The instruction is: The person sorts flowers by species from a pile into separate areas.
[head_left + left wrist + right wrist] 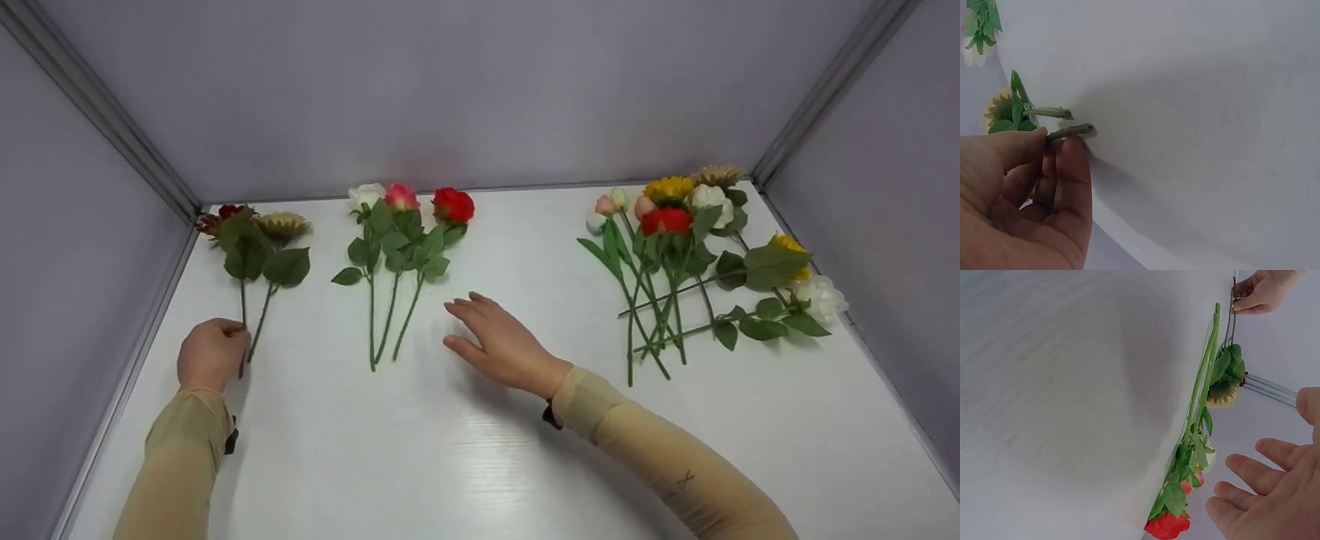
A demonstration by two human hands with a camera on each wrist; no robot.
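With the white worktop [337, 450] read as a clock face in the head view, twelve at the far edge, we have our left grip [214, 356] at nine, thumb and finger pinching the low end of a dark-red, leafy artificial flower [243, 256] on a slim brown-green stem. Its bloom lies at ten. Just right of it lies a cream, many-petalled artificial flower [282, 226], its stem end close beside the pinched one and their leaves crowded together; we do well to swing the held stem gently, so it does not drag its neighbour. A light pinch should be enough, since twisting the end would likely roll the bloom. Toward eleven, a white rose [367, 196], a pink rose [401, 196] and a red rose [453, 205] lie side by side. Our right grip [510, 345], near the clock's centre, is spread and holds nothing; it is best clear of those stems. At two lies a mixed heap of red, yellow, white and peach flowers [667, 220], stems crossed, well apart from our left grip.
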